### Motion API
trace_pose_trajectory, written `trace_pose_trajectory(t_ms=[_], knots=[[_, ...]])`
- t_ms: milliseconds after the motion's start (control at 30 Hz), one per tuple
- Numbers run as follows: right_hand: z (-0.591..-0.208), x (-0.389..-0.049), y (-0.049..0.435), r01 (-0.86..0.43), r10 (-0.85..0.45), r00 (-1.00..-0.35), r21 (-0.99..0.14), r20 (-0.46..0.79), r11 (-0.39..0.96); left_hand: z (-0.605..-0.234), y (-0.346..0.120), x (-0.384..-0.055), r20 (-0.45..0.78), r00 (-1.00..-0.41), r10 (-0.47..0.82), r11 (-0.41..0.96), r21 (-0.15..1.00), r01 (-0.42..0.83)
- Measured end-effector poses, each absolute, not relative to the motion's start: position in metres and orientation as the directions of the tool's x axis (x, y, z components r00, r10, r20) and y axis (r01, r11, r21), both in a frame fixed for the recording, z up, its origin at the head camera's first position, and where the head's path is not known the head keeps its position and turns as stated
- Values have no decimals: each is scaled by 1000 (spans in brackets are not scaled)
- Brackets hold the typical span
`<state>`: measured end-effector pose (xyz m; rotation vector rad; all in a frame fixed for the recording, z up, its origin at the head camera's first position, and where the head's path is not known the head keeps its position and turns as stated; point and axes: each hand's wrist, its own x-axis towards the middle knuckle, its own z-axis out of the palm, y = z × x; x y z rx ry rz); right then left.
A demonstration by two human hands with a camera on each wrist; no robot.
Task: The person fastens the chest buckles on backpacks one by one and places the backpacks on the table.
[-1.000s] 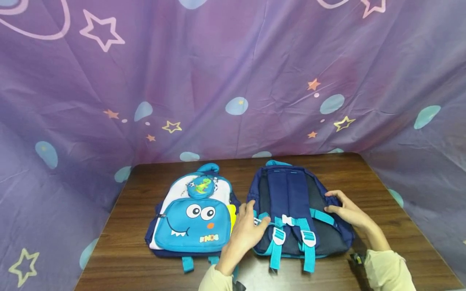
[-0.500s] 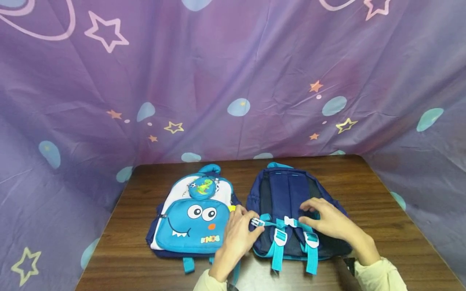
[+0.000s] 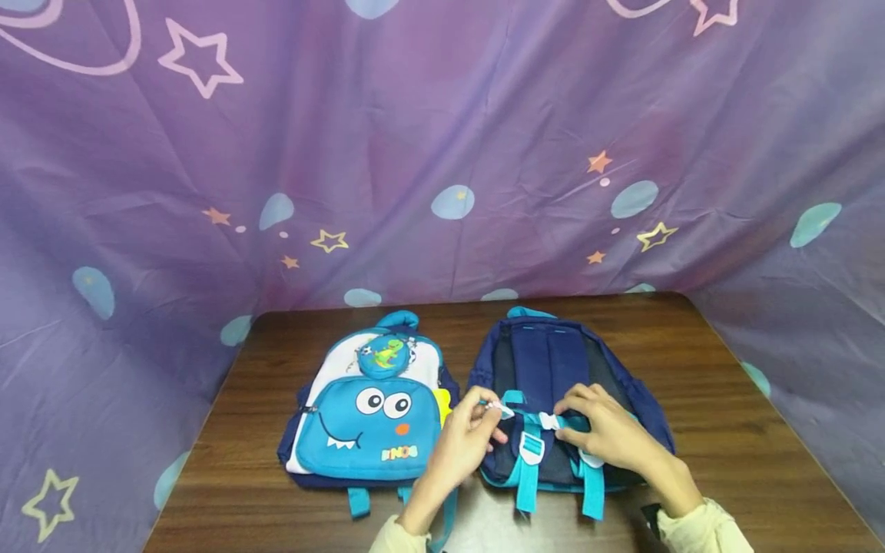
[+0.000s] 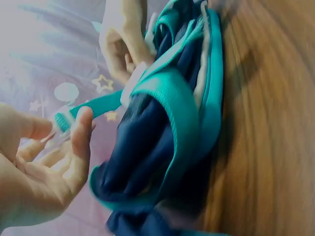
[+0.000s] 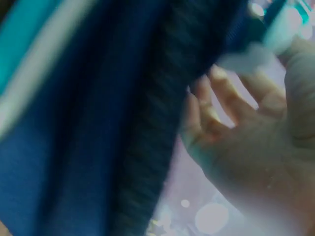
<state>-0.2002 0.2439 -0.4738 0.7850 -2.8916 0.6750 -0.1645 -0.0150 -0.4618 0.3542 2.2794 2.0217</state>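
Navy backpack [image 3: 567, 361], one: lies back panel up on the wooden table [image 3: 235, 461], right of its middle, teal carry loop [image 3: 531, 312] near the far edge, base toward the person. Interior hidden.

Left hand [image 3: 462, 444]: thumb and finger pinch a white fitting [image 3: 505, 412] at the end of a teal strap, held above the navy backpack's left side; the left wrist view shows the strap drawn out to these fingertips.

Right hand [image 3: 607, 430]: thumb and forefinger pinch the white clip [image 3: 550, 421] joining the shoulder straps; the other fingers are bent, their exact lie blurred in the right wrist view.

White strap adjuster [image 3: 531, 448]: below the clip, teal webbing threaded through it, tail hanging toward the near side of the table.

White-and-blue backpack [image 3: 314, 376], one: front up, between the navy backpack and the table's left edge. Front pocket [image 3: 346, 418], teal, printed with eyes and teeth, appears zipped; contents hidden. Round pouch [image 3: 383, 355], dinosaur print, on the upper front; contents likewise hidden. Yellow piece [image 3: 443, 399] projects from its right side.
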Motion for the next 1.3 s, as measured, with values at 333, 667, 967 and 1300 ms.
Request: trace_pose_trajectory(t_ms=[333, 667, 967, 1300], knots=[[-474, -199, 252, -495, -412, -869, -530, 276, 689, -454, 9, -168, -68, -965, 254, -245, 961, -132], [-457, -196, 269, -552, -399, -831, -485, 388, 679, -454, 5, -179, 189, -968, 163, 416, 877, 241], [-433, -198, 269, -623, -442, -748, -295, 495, 724, -433, -10, -191, 300, -888, 349, 641, 614, 460], [-424, -200, 260, -623, -489, -744, -207, 455, 755, -426, 11, -198, 387, -788, 479, 680, 404, 612]])
